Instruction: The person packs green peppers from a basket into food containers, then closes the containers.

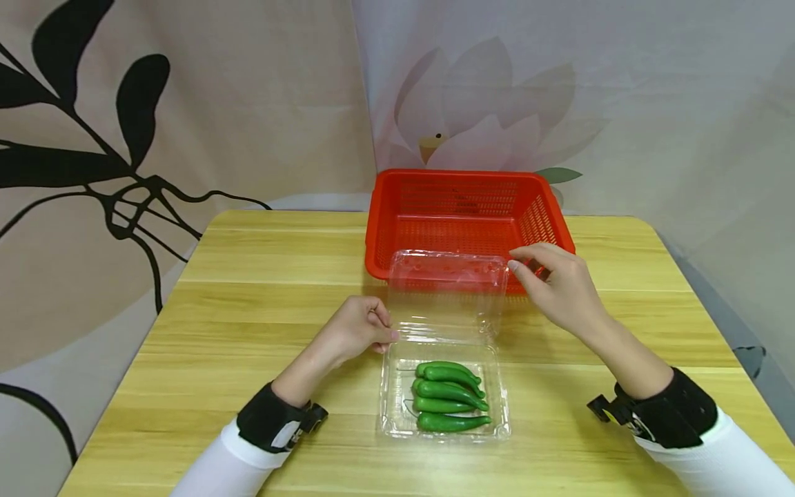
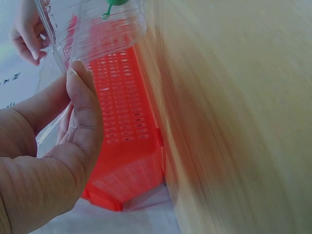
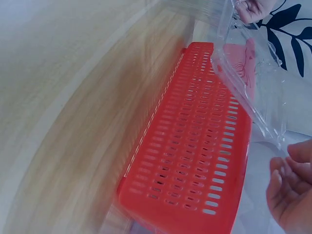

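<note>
A clear plastic clamshell container [image 1: 391, 414] lies unfolded on the table, its lid [image 1: 447, 304] raised at the back. Several green chili peppers [image 1: 450, 393] lie side by side in its base; in the left wrist view a green stem [image 2: 106, 15] shows through the plastic. Thumb and forefinger of my left hand [image 1: 363, 324] pinch the container's left edge, near the fold. My right hand [image 1: 562, 286] has its thumb and forefinger at the lid's far right corner, pinching it. In the right wrist view, the fingers [image 3: 292, 185] below that corner are curled.
Behind the lid stands a red slotted plastic basket [image 1: 379, 228], partly seen through the clear plastic. Both stand on a wooden table [image 1: 261, 297], with a patterned cloth [image 1: 279, 103] hanging behind it.
</note>
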`<state>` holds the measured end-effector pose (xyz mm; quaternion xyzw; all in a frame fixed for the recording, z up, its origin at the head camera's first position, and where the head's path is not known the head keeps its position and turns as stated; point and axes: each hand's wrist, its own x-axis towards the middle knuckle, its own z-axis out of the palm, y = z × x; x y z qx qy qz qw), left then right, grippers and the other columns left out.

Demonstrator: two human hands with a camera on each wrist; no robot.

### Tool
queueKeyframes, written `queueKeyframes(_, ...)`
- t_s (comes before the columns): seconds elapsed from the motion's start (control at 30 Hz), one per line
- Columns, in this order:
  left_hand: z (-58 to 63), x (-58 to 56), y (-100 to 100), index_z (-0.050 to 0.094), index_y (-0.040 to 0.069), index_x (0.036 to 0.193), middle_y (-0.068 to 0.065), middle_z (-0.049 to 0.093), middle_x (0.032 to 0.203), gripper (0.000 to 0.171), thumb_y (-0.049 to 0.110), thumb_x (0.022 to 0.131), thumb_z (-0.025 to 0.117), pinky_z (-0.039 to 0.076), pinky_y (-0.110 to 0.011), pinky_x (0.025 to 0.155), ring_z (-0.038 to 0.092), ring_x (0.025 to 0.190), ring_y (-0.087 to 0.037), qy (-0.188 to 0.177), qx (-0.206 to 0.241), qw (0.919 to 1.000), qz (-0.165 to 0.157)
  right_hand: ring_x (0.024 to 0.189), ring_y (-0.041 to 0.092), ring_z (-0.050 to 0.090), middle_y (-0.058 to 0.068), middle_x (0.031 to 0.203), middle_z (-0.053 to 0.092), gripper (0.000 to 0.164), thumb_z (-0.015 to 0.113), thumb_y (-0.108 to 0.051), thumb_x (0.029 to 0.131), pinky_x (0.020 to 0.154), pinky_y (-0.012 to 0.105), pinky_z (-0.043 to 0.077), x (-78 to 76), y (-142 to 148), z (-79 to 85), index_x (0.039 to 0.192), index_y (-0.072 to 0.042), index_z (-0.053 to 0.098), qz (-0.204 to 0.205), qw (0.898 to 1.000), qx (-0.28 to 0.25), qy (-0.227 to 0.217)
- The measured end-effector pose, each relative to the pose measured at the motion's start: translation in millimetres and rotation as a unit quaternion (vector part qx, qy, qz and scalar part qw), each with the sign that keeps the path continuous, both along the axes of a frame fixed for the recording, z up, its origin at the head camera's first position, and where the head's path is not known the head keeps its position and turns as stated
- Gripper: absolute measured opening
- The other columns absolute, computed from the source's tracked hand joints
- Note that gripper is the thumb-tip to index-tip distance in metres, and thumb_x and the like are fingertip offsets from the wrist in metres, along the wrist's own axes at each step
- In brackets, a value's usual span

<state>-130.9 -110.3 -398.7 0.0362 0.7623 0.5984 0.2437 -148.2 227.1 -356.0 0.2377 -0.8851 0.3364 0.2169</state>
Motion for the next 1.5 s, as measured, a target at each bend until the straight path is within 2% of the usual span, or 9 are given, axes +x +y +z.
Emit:
queueKeyframes(0.17, -0.5, -0.4, 2.1, 0.060, -0.008, 0.094, -0.022, 0.073, 0.084, 0.016, -0.014, 0.089, 0.074, 0.064, -0.037, 0.067, 0.067, 0.063, -0.018, 0.000, -0.003, 1.0000, 0.001, 0.070, 0.015, 0.058, 0.014, 0.109, 0.076, 0.022, 0.073, 0.000, 0.096, 0.060, 0.016, 0.044, -7.6, -0.3, -0.6, 0.118, 0.000, 0.076, -0.009, 0.999, 0.019, -0.038)
queueKeyframes(0.33, -1.9, -0.9, 3.6, 0.060, -0.007, 0.094, -0.019, 0.074, 0.082, 0.017, -0.014, 0.088, 0.075, 0.065, -0.042, 0.071, 0.068, 0.064, -0.019, -0.002, -0.010, 0.9999, 0.002, 0.076, 0.015, 0.061, 0.010, 0.105, 0.077, 0.018, 0.073, 0.003, 0.096, 0.061, 0.015, 0.043, -10.8, -1.6, 0.2, 0.112, -0.002, 0.079, 0.003, 0.999, 0.021, -0.039)
queueKeyframes(0.47, -3.0, -1.7, 4.7, 0.061, -0.006, 0.094, -0.019, 0.074, 0.083, 0.016, -0.014, 0.089, 0.074, 0.065, -0.041, 0.071, 0.068, 0.065, -0.020, -0.007, -0.008, 0.9999, 0.009, 0.070, 0.015, 0.056, 0.008, 0.104, 0.077, 0.017, 0.074, -0.001, 0.097, 0.060, 0.017, 0.043, -10.5, -3.2, 3.3, 0.112, -0.003, 0.079, 0.003, 0.998, 0.024, -0.053)
queueKeyframes(0.63, -3.2, -2.0, 6.4, 0.061, -0.006, 0.094, -0.022, 0.074, 0.086, 0.015, -0.013, 0.090, 0.074, 0.064, -0.038, 0.070, 0.068, 0.066, -0.019, -0.008, -0.001, 0.9999, 0.011, 0.065, 0.017, 0.053, 0.010, 0.107, 0.077, 0.020, 0.073, -0.008, 0.099, 0.056, 0.022, 0.043, -8.3, -3.6, 8.8, 0.118, -0.002, 0.077, 0.000, 0.995, 0.029, -0.094)
queueKeyframes(0.83, -3.3, -2.3, 7.6, 0.060, -0.006, 0.094, -0.023, 0.075, 0.089, 0.015, -0.012, 0.091, 0.073, 0.063, -0.033, 0.068, 0.069, 0.068, -0.019, -0.002, 0.001, 1.0000, 0.008, 0.069, 0.020, 0.057, 0.012, 0.110, 0.075, 0.024, 0.070, -0.011, 0.102, 0.054, 0.025, 0.046, -5.6, -3.4, 14.6, 0.123, -0.001, 0.075, -0.012, 0.989, 0.028, -0.148)
queueKeyframes(1.0, -3.1, -2.2, 9.0, 0.060, -0.006, 0.094, -0.024, 0.075, 0.088, 0.015, -0.012, 0.090, 0.073, 0.064, -0.035, 0.069, 0.068, 0.067, -0.019, 0.005, 0.001, 0.9999, 0.012, 0.074, 0.021, 0.061, 0.009, 0.102, 0.075, 0.023, 0.070, -0.016, 0.103, 0.056, 0.026, 0.048, -3.9, -2.0, 17.2, 0.122, -0.004, 0.075, -0.024, 0.983, 0.020, -0.181)
queueKeyframes(1.17, -3.5, -2.3, 10.9, 0.060, -0.006, 0.093, -0.023, 0.074, 0.086, 0.015, -0.012, 0.090, 0.074, 0.064, -0.037, 0.070, 0.069, 0.067, -0.019, 0.010, -0.002, 0.9998, 0.017, 0.077, 0.021, 0.066, 0.007, 0.092, 0.075, 0.017, 0.071, -0.016, 0.102, 0.058, 0.026, 0.051, -2.6, -0.2, 20.0, 0.115, -0.005, 0.076, -0.020, 0.980, 0.005, -0.196)
queueKeyframes(1.37, -4.1, -2.8, 12.2, 0.061, -0.007, 0.096, -0.018, 0.075, 0.083, 0.014, -0.011, 0.091, 0.073, 0.063, -0.031, 0.067, 0.069, 0.068, -0.019, 0.008, 0.001, 0.9997, 0.025, 0.080, 0.023, 0.067, 0.006, 0.090, 0.075, 0.013, 0.073, -0.016, 0.101, 0.059, 0.026, 0.053, 0.1, 1.8, 24.0, 0.109, -0.007, 0.076, -0.018, 0.978, 0.000, -0.208)
queueKeyframes(1.5, -4.1, -3.0, 12.0, 0.063, -0.009, 0.104, -0.017, 0.076, 0.086, 0.016, -0.011, 0.092, 0.073, 0.064, -0.032, 0.070, 0.071, 0.071, -0.021, 0.006, 0.002, 0.9996, 0.028, 0.080, 0.024, 0.066, 0.006, 0.092, 0.075, 0.012, 0.075, -0.015, 0.100, 0.059, 0.024, 0.051, 5.4, 3.4, 27.4, 0.108, -0.006, 0.076, -0.015, 0.979, -0.005, -0.201)
